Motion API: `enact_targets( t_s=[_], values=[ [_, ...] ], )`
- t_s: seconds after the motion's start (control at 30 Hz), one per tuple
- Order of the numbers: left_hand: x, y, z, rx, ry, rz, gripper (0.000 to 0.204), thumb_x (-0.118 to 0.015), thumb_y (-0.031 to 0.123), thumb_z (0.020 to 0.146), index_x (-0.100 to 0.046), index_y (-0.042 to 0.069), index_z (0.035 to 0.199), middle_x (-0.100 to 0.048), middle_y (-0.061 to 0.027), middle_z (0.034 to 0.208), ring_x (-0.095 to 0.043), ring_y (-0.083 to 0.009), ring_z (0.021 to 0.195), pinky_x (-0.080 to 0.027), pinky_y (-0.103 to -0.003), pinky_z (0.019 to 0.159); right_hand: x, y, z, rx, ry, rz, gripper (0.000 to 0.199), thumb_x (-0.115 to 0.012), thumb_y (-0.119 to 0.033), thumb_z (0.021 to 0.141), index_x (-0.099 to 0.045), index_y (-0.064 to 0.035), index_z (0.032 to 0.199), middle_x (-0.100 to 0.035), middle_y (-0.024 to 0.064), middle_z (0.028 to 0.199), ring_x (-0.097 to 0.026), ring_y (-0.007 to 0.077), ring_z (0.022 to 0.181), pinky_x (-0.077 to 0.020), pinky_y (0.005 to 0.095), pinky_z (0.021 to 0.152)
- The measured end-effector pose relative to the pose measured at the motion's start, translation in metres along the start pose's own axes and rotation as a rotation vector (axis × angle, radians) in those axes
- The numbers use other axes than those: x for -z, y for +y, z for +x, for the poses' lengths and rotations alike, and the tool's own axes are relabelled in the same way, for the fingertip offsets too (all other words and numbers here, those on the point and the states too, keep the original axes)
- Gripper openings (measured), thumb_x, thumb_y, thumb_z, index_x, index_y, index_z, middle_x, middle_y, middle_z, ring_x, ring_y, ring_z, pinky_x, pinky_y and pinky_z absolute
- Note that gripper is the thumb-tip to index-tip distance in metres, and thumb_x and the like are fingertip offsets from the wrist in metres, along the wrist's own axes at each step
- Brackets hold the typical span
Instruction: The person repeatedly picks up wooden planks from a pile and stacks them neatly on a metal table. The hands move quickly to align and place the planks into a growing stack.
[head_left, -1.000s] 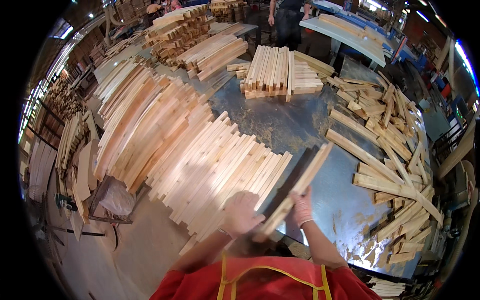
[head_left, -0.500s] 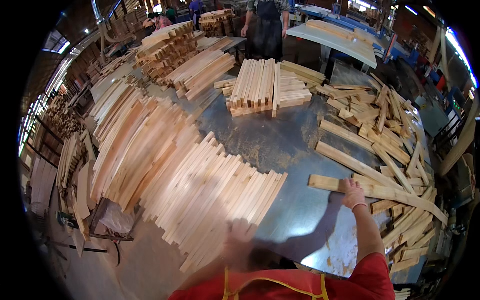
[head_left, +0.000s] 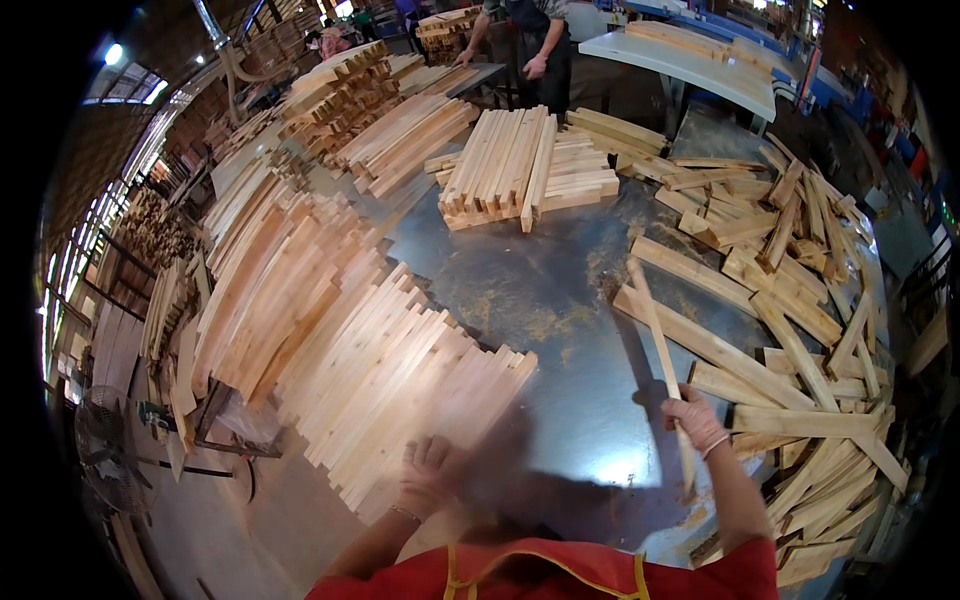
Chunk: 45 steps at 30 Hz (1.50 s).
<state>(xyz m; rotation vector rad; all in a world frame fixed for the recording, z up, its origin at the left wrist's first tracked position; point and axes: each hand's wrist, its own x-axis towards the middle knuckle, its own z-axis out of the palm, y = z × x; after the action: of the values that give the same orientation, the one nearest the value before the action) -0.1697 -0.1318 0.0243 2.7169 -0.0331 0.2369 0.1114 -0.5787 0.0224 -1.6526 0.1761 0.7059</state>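
Note:
My right hand [head_left: 694, 420] is closed around a narrow wooden strip [head_left: 656, 330], gripping it below its middle. The strip is lifted on edge above the metal tabletop [head_left: 560, 440], its far end pointing away from me and its shadow beside it. My left hand [head_left: 430, 474] lies with fingers spread at the near end of a row of pale wooden strips [head_left: 390, 375], packed side by side on the left. Right of my right hand, rough boards [head_left: 790, 420] lie crisscrossed in a loose heap.
A neat stack of strips [head_left: 500, 165] stands on the far part of the tabletop. More stacked wood [head_left: 335, 100] rises at the far left. Beyond the table a person in a dark apron [head_left: 535, 50] stands near a pale worktable [head_left: 690, 65]. A fan [head_left: 103, 440] stands at the lower left.
My right hand has picked up a strip from the right-hand heap and swung it upright toward the left. My left hand has moved slightly left along the row. The person opposite has shifted their arms.

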Motion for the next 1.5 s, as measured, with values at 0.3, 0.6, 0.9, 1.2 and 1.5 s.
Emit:
enact_targets(
  t_s=[0.3, 0.6, 0.9, 1.2, 1.5],
  values=[
    [-0.033, 0.097, 0.089, 0.629, -0.397, -0.778, 0.067, -0.076, 0.03, 0.097, -0.053, 0.003, 0.154, -0.07, -0.0179, 0.131, -0.068, -0.0284, 0.118, -0.055, -0.044, 0.102, -0.149, -0.037, -0.008, 0.441, -0.196, -0.17, 0.074, -0.083, -0.047, 0.097, -0.059, -0.0009, 0.15, -0.071, 0.0123, 0.124, -0.069, 0.0287, 0.114, -0.0556, 0.0424, 0.104],
    [0.016, -0.095, 0.179, 0.68, -0.046, -1.249, 0.043, -0.082, 0.013, 0.091, -0.063, 0.008, 0.128, -0.067, -0.0024, 0.095, -0.064, -0.0146, 0.076, -0.053, -0.033, 0.068, 0.038, 0.069, -0.013, -0.06, 0.635, -1.384, 0.086, -0.075, -0.062, 0.09, -0.056, -0.0149, 0.16, -0.058, 0.0128, 0.161, -0.046, 0.0382, 0.154, -0.0286, 0.0604, 0.127],
    [0.037, -0.118, 0.248, 0.721, -0.275, -1.017, 0.041, -0.077, 0.018, 0.091, -0.066, 0.006, 0.128, -0.066, -0.0061, 0.085, -0.065, -0.0164, 0.074, -0.054, -0.035, 0.064, -0.004, 0.116, -0.058, -0.135, 0.529, -1.34, 0.082, -0.079, -0.056, 0.088, -0.061, -0.0123, 0.155, -0.056, 0.0155, 0.165, -0.043, 0.0391, 0.157, -0.0204, 0.0595, 0.133],
    [0.029, -0.115, 0.253, 0.769, -0.175, -1.112, 0.046, -0.079, 0.01, 0.091, -0.061, 0.005, 0.134, -0.069, -0.009, 0.09, -0.066, -0.0187, 0.067, -0.057, -0.038, 0.058, -0.004, 0.132, -0.052, -0.284, 1.037, -1.013, 0.099, -0.09, -0.028, 0.081, -0.044, -0.0085, 0.167, -0.042, 0.0199, 0.172, -0.034, 0.0444, 0.162, -0.033, 0.0498, 0.133],
    [0.03, -0.11, 0.258, 0.813, -0.179, -1.09, 0.048, -0.078, 0.011, 0.095, -0.06, 0.007, 0.14, -0.071, -0.0092, 0.097, -0.067, -0.0207, 0.066, -0.056, -0.038, 0.056, 0.01, 0.168, -0.047, -0.142, 0.994, -1.08, 0.097, -0.082, -0.013, 0.084, -0.039, -0.0105, 0.171, -0.036, 0.0224, 0.176, -0.027, 0.0473, 0.165, -0.0285, 0.051, 0.137]
  ],
)
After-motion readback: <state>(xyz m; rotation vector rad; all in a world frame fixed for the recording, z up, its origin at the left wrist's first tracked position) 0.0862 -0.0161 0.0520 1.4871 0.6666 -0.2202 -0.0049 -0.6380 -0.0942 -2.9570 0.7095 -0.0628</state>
